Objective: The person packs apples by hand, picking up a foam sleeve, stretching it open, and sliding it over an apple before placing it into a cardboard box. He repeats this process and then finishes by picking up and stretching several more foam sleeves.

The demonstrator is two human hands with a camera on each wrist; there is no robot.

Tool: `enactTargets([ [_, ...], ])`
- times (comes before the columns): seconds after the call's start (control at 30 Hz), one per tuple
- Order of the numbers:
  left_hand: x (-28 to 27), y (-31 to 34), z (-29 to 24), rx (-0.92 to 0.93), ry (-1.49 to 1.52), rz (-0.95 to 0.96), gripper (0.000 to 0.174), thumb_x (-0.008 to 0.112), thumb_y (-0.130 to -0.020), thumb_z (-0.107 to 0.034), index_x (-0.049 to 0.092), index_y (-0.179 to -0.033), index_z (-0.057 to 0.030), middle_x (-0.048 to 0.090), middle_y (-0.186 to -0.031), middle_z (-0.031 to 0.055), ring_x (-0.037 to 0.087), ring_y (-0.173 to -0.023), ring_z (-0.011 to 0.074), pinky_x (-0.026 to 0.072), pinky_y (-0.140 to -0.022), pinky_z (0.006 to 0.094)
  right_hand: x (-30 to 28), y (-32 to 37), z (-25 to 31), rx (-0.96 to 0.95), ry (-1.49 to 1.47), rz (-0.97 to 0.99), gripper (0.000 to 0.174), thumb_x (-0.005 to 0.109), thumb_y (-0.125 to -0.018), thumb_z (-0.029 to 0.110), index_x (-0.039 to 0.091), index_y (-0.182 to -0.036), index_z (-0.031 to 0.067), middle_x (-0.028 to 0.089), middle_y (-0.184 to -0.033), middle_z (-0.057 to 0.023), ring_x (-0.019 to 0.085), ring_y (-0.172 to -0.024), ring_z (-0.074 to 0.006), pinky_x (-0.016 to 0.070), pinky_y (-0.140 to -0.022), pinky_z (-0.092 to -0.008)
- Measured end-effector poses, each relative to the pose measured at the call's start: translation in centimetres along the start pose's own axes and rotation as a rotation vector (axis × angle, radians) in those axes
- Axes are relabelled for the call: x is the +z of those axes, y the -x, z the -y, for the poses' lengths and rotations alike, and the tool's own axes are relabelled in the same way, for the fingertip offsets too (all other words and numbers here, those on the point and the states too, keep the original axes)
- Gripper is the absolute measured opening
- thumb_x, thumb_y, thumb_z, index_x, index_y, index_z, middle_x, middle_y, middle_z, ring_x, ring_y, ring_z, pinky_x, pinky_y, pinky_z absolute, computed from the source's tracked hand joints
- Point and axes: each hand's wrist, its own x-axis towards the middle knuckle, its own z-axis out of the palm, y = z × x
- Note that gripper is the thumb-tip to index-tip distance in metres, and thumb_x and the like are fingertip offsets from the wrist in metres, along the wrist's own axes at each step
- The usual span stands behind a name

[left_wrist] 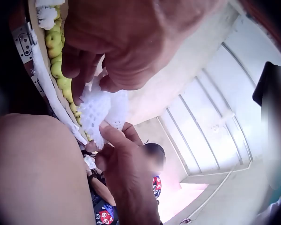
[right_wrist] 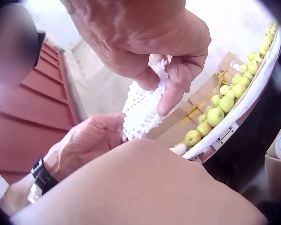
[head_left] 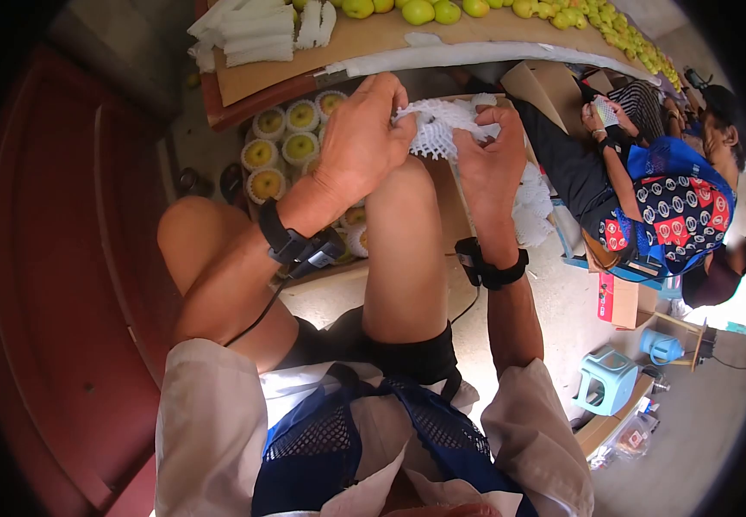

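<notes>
Both hands hold a white mesh foam fruit net (head_left: 435, 129) between them, above the raised knee. The left hand (head_left: 357, 142) pinches one end between thumb and fingers. At the other end, the right hand (head_left: 489, 168) grips the net with thumb and fingers. Seen from the left wrist, the net (left_wrist: 96, 112) hangs bunched and partly spread between the two hands. From the right wrist, the net's (right_wrist: 143, 110) mesh holes show, and the right fingertips pinch its upper edge. Below the hands stands a box of yellow-green apples (head_left: 301, 148) in white foam nets.
A tabletop (head_left: 347, 56) with a padded white edge carries green apples (head_left: 418, 11) and a pile of flat foam nets (head_left: 252, 34). Another person (head_left: 670, 194) sits at the right, holding a netted item. A blue stool (head_left: 607, 381) and a red door (head_left: 54, 284) flank the seat.
</notes>
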Motion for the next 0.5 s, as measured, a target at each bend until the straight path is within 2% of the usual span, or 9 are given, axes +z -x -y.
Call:
enactTargets([
  [0.07,-0.1,0.2,-0.4,0.041,-0.041,-0.023,0.018,0.066,-0.086,-0.008,0.054,-0.098,-0.0028,0.063,-0.095,0.021,0.061,-0.078,0.0426,0.0489,-0.069,0.0477,0.3,0.0,0.6,-0.036,0.142,-0.064,0.028,0.072,-0.076,0.002,0.056,-0.099,0.0036,0.062,-0.095,-0.0114,0.059,-0.071,-0.0207,0.0481,-0.064,-0.0342],
  [0.17,-0.7,0.7,-1.3,0.056,-0.031,0.047,0.021,0.07,-0.086,-0.01,0.055,-0.1,-0.0025,0.063,-0.095,0.0189,0.062,-0.077,0.0407,0.0495,-0.069,0.0477,0.2,-0.3,0.5,0.059,0.142,-0.003,0.028,0.072,-0.075,0.002,0.057,-0.099,0.0031,0.064,-0.092,-0.01,0.062,-0.075,-0.0204,0.05,-0.069,-0.0333],
  [0.27,-0.4,1.1,-1.6,0.168,0.147,0.178,0.024,0.074,-0.09,-0.014,0.057,-0.103,-0.0028,0.063,-0.091,0.0081,0.064,-0.076,0.0232,0.0505,-0.067,0.0356,0.0,-0.5,-0.1,0.143,-0.115,-0.02,0.025,0.072,-0.079,0.003,0.056,-0.099,0.0021,0.067,-0.092,-0.0088,0.064,-0.08,-0.0184,0.0517,-0.072,-0.0337],
  [0.37,-0.3,1.7,-2.0,0.127,0.272,0.226,0.026,0.073,-0.094,-0.02,0.06,-0.11,-0.004,0.065,-0.09,0.0069,0.065,-0.076,0.0167,0.0493,-0.065,0.0312,0.0,-0.8,-1.7,0.075,-0.389,0.014,0.021,0.068,-0.085,0.001,0.056,-0.103,0.0022,0.069,-0.097,-0.0094,0.067,-0.082,-0.017,0.0536,-0.066,-0.0326],
  [0.47,-0.6,1.2,-2.2,-0.108,0.395,0.135,0.027,0.07,-0.098,-0.023,0.061,-0.115,-0.0047,0.066,-0.089,0.0047,0.064,-0.075,0.0099,0.0469,-0.062,0.0272,-0.8,-0.4,0.0,0.388,-0.802,0.068,0.017,0.057,-0.09,-0.001,0.058,-0.107,0.003,0.068,-0.096,-0.0062,0.065,-0.076,-0.009,0.0491,-0.059,-0.0206],
  [0.5,-0.6,1.0,-2.0,-0.162,0.401,0.113,0.03,0.07,-0.097,-0.024,0.061,-0.116,-0.0023,0.067,-0.09,0.0069,0.065,-0.075,0.0121,0.0489,-0.064,0.0288,-0.8,-0.4,-0.3,0.399,-0.833,0.089,0.018,0.058,-0.091,-0.001,0.056,-0.108,0.0031,0.069,-0.097,-0.0077,0.066,-0.076,-0.0111,0.0497,-0.057,-0.0215],
])
